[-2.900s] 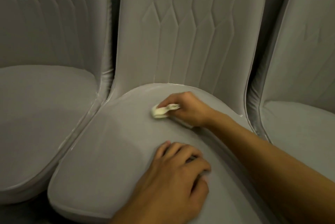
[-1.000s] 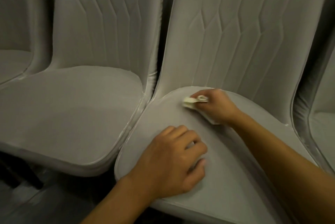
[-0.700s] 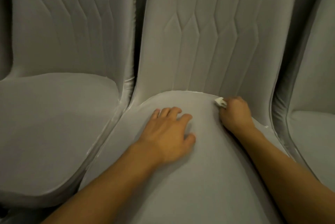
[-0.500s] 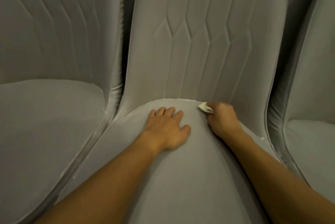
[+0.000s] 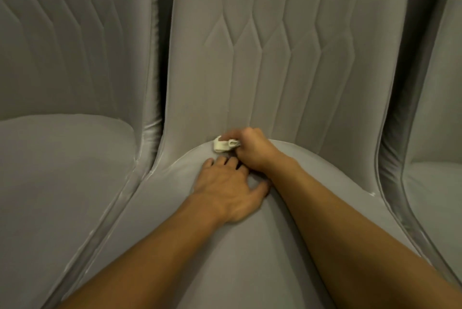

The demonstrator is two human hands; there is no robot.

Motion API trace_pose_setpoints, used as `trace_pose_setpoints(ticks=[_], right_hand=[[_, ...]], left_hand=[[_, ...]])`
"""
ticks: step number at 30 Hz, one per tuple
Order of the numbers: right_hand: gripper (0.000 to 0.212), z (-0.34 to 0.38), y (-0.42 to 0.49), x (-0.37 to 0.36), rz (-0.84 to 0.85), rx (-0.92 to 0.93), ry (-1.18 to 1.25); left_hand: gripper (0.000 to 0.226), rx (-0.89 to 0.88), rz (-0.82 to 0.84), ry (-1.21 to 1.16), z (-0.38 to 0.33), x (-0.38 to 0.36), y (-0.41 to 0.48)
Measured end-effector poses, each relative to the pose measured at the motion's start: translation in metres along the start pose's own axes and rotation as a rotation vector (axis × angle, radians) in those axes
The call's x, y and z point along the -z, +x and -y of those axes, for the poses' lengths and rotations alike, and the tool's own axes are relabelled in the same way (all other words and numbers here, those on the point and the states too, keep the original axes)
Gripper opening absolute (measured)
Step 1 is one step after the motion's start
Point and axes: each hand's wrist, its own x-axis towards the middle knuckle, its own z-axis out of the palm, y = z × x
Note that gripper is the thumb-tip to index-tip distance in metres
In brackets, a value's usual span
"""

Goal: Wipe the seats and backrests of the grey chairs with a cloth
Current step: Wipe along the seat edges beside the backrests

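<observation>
Grey chairs (image 5: 62, 171) flank the seat (image 5: 250, 258); left fingers (image 5: 208, 162) spread, right fingers (image 5: 243, 135) seemingly pinching cloth (image 5: 223, 145).

Indoor seating area, you face a tight matching row, grey padded middle chair (image 5: 250, 266) under your left hand (image 5: 228, 190), left chair (image 5: 62, 171) and right chair (image 5: 440, 198) flanking it.

Middle grey chair seat (image 5: 160, 208): left hand (image 5: 230, 188) flat at centre, white cloth (image 5: 223, 145) at 12 o'clock edge, gripped by right hand (image 5: 252, 151).
</observation>
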Motion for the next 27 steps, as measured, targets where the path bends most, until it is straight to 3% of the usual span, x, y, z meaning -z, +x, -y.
trace_pose_setpoints(ticks=[2,7,12,15,20,23,27], right_hand=[[0.047,-0.019,-0.013,0.015,-0.017,-0.004,-0.117],[0.039,-0.065,-0.036,0.045,-0.142,-0.260,-0.276],[0.040,-0.050,-0.028,0.033,-0.192,-0.289,-0.155],[0.042,-0.022,-0.009,0.015,-0.141,-0.197,-0.036],[0.037,0.020,0.026,-0.007,0.040,-0.024,-0.045],[0.051,0.032,0.023,-0.010,0.140,0.055,0.020],[0.056,0.059,0.019,-0.017,0.271,0.179,-0.023]], left_hand=[[0.082,0.002,0.010,-0.001,-0.001,0.002,-0.002],[0.078,0.004,0.059,-0.021,-0.001,0.006,0.000],[0.079,-0.008,0.050,0.000,-0.001,0.003,-0.001],[0.083,-0.025,0.006,-0.010,-0.001,-0.001,-0.001],[0.086,-0.035,-0.065,0.006,0.001,-0.006,-0.002],[0.085,-0.036,-0.082,0.021,0.001,-0.008,-0.002],[0.064,0.048,0.060,0.054,0.005,-0.008,-0.007]])
